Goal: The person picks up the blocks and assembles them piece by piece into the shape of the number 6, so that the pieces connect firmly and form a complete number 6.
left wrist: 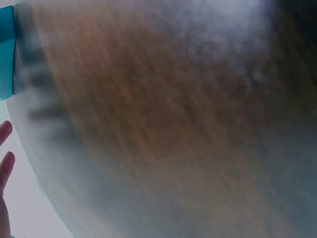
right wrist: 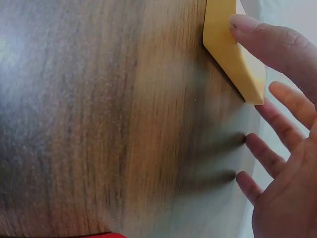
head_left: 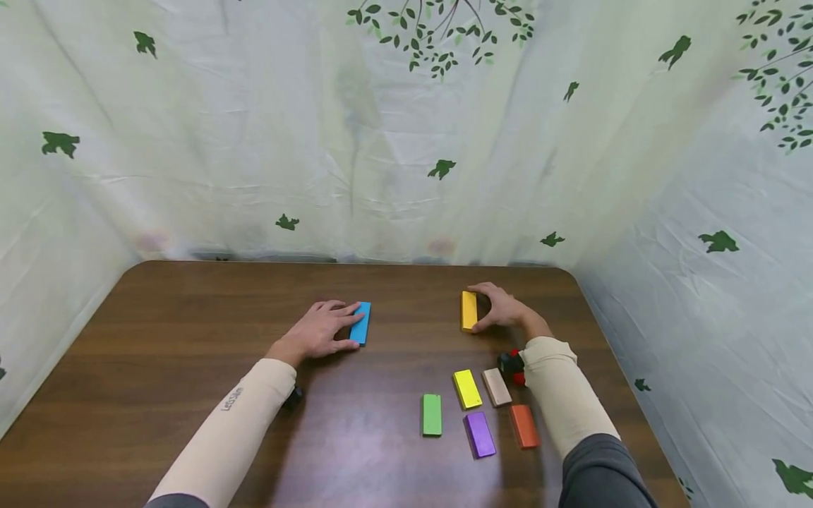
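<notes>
In the head view, my left hand (head_left: 322,329) rests at the flat blue block (head_left: 360,326), its fairly straight fingers over the block and the thumb by its near end. The left wrist view has the blue block (left wrist: 7,52) at its upper left edge, with two fingertips below it. Over to the right, my right hand (head_left: 502,307) holds an orange-yellow block (head_left: 468,311) by its ends, thumb at the near end and index finger at the far one. From the right wrist, the thumb touches the orange-yellow block (right wrist: 223,37), and the other fingers are spread.
Nearer on the brown table (head_left: 222,303) lie a bright yellow block (head_left: 467,389), a beige block (head_left: 497,387), a green block (head_left: 432,415), a purple block (head_left: 479,434) and an orange-red block (head_left: 524,426). Something red (head_left: 519,379) is partly hidden beneath the right wrist. Patterned white curtains surround the table.
</notes>
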`<state>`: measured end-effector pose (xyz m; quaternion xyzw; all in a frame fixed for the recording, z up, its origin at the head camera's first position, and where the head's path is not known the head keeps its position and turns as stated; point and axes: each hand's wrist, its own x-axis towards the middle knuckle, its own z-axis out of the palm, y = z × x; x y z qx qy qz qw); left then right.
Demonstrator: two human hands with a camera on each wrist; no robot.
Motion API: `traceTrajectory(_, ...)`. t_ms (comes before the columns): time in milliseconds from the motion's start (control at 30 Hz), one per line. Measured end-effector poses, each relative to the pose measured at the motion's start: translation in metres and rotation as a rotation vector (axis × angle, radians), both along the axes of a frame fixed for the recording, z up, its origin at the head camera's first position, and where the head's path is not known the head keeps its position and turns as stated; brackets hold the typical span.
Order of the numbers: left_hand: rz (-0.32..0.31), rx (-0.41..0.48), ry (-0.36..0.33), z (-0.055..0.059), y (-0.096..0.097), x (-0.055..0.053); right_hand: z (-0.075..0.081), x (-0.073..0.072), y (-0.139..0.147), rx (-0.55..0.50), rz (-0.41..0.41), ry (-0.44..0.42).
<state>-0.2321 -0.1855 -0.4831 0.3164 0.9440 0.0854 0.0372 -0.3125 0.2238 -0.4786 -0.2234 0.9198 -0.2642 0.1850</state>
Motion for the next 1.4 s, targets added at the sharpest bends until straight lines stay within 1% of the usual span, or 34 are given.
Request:
traceTrajectory(133, 0.002, -0.001, 0.000, 0.000, -0.001, 0.000, 0.000, -0.001, 0.000, 0.005, 0.008, -0.006)
traceTrajectory(333, 0.003, 0.014, -0.009, 0.002, 0.003, -0.001, 0.000, 0.000, 0.003, 0.016, 0.010, 0.012)
traceTrajectory(500, 0.015, 0.001, 0.000, 0.004, 0.003, 0.000, 0.000, -0.001, 0.000, 0.023, 0.020, 0.013)
traceTrajectory(900, 0.010, -0.033, 0.022, 0.002, 0.003, 0.001, 0.003, 0.002, -0.003, 0.058, 0.026, 0.010)
traceTrajectory(1067, 0.016, -0.054, 0.028, 0.004, 0.004, 0.000, 0.001, 0.002, -0.003, 0.048, 0.030, 0.022)
traceTrajectory(1267, 0.008, -0.056, 0.015, 0.002, 0.008, -0.001, 0.000, 0.004, -0.003, 0.055, 0.028, 0.033)
traceTrajectory(1400, 0.028, -0.064, 0.018, 0.004, 0.007, 0.000, 0.001, 0.002, -0.009, 0.037, 0.044, 0.053)
